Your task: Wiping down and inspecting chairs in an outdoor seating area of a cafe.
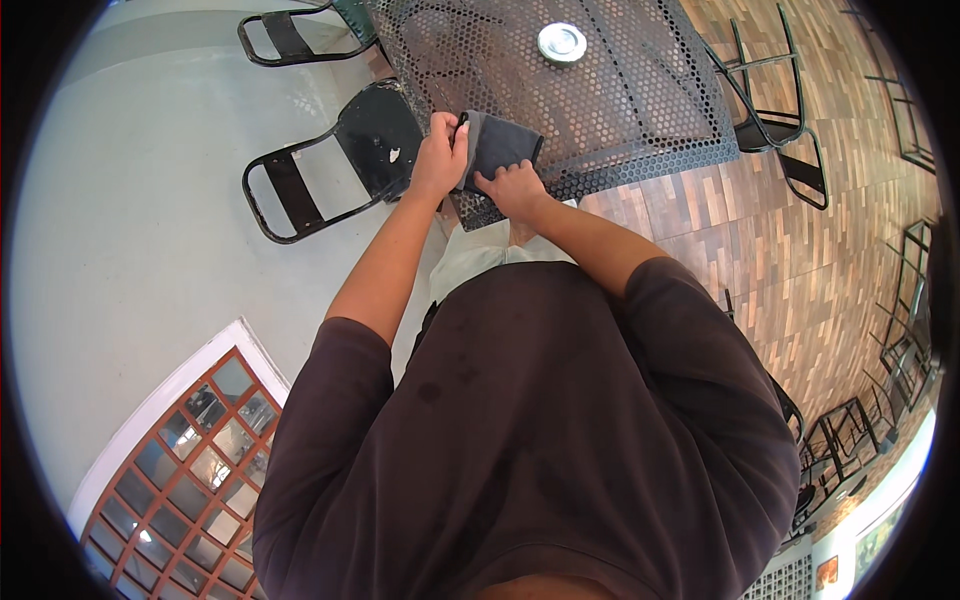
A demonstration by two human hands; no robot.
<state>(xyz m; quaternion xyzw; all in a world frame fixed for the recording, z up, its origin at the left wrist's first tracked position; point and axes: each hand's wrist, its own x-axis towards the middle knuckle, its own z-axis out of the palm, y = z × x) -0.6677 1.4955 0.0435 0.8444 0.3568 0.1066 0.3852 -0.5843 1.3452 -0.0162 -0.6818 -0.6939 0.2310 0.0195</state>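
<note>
At the near left corner of a black perforated metal table (pixel 610 110) lies a folded dark grey cloth (pixel 505 145). Its left edge is pinched by my left hand (pixel 440 155), thumb up along the fold and the other fingers curled round it. My right hand (pixel 515 190) is at the cloth's near edge, fingers bent over the top and closed on it. The cloth's underside and part of its left end are hidden by my hands.
A round silver-lidded container (pixel 562 44) stands farther back on the table. Left of the table are a worn black metal folding chair (pixel 375 130) and another chair (pixel 290 38). More chairs (pixel 775 130) stand to the right on the wood-patterned floor (pixel 780 250). A paned window (pixel 190 470) is at lower left.
</note>
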